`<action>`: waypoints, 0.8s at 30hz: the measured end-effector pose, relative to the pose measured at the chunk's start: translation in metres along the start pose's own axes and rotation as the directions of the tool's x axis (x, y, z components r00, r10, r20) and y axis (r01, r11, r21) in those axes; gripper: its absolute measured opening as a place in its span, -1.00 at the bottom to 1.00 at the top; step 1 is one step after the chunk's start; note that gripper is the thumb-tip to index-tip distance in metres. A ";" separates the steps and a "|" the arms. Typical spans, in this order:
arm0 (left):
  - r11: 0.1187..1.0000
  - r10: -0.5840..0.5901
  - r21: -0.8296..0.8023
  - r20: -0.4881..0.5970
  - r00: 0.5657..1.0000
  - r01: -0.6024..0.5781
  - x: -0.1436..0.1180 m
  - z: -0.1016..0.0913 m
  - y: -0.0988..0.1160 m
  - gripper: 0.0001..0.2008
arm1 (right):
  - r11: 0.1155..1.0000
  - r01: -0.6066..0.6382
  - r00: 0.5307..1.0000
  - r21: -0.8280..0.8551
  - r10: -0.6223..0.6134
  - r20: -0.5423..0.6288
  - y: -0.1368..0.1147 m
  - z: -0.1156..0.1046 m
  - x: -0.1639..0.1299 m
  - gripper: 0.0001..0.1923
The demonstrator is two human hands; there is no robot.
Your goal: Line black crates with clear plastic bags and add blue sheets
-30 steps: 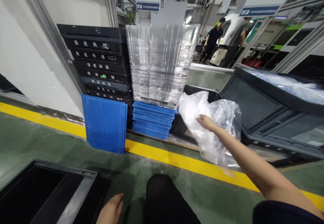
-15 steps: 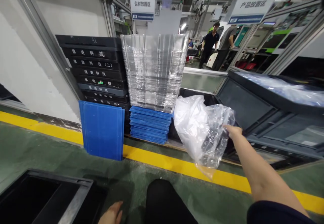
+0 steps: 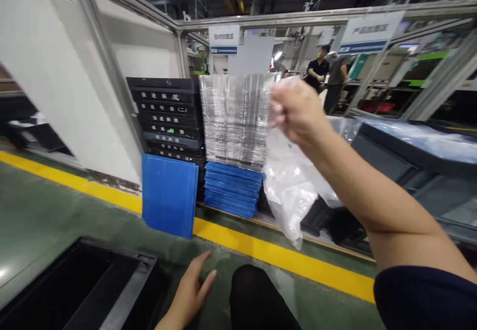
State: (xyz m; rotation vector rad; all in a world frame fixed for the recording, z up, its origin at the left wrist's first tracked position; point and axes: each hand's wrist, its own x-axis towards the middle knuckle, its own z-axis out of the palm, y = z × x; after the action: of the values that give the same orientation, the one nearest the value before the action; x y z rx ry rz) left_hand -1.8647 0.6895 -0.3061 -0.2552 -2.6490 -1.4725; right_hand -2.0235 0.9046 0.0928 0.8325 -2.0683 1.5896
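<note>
Raised in front of me, my right hand (image 3: 296, 109) is closed around the top of a clear plastic bag (image 3: 288, 186). The bag hangs down in folds beside the stacked clear trays, its lower tip over the edge of the floor line. Low down, my left hand (image 3: 194, 288) holds nothing, its thumb and fingers apart. It is nearest to a black crate (image 3: 130, 290) on the floor to its left. More thin plastic film shows behind my right forearm.
Black lids or crates (image 3: 169, 119) are piled at the left, with blue sheets (image 3: 169, 196) leaning on them. Clear trays (image 3: 234, 121) stand on stacked blue sheets (image 3: 233, 191). A grey bin (image 3: 387, 146) is at right. Two people stand beyond the metal frame (image 3: 290, 18).
My right hand has lifted the plastic bag up and to the left. My left hand has come further into view above the floor. The camera view has tilted up.
</note>
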 end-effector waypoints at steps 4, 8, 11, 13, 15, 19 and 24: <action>0.947 0.071 -0.275 -0.321 0.944 -0.165 0.013 -0.049 0.099 -0.14 | 0.946 -0.074 0.754 0.315 -0.153 0.638 -0.020 0.149 -0.051 -0.67; 0.778 -0.165 -0.511 -0.729 0.665 -0.366 0.022 -0.115 0.136 -0.32 | 0.929 -0.046 0.446 0.368 -0.311 0.839 -0.023 0.242 -0.094 -0.66; 0.656 -0.432 -0.636 -0.759 0.487 -0.408 0.011 -0.168 0.112 -0.71 | 0.913 0.120 0.424 0.389 -0.402 0.812 -0.020 0.250 -0.092 -0.68; 0.577 -0.617 -0.720 -0.693 0.372 -0.385 -0.008 -0.196 0.082 -0.92 | 0.903 0.240 0.515 0.357 -0.430 0.741 -0.006 0.235 -0.080 -0.70; 0.510 -0.746 -0.760 -0.624 0.232 -0.404 -0.033 -0.215 0.050 -0.94 | 0.930 0.302 0.624 0.210 -0.359 0.694 0.020 0.220 -0.071 -0.69; 0.499 -0.807 -0.743 -0.586 0.072 -0.447 -0.082 -0.231 0.004 -0.90 | 0.987 0.150 0.592 -0.059 -0.042 0.805 0.092 0.213 -0.102 -0.63; 0.460 -0.861 -0.781 -0.509 0.004 -0.421 -0.124 -0.236 -0.029 -0.92 | 0.980 0.117 0.224 -0.159 0.130 0.966 0.148 0.237 -0.208 -0.57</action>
State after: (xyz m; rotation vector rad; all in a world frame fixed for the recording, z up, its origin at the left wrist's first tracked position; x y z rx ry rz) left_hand -1.7469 0.4617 -0.2261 1.0776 -0.5160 -1.7984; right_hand -1.9582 0.7472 -0.2109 2.1698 -2.9191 0.7083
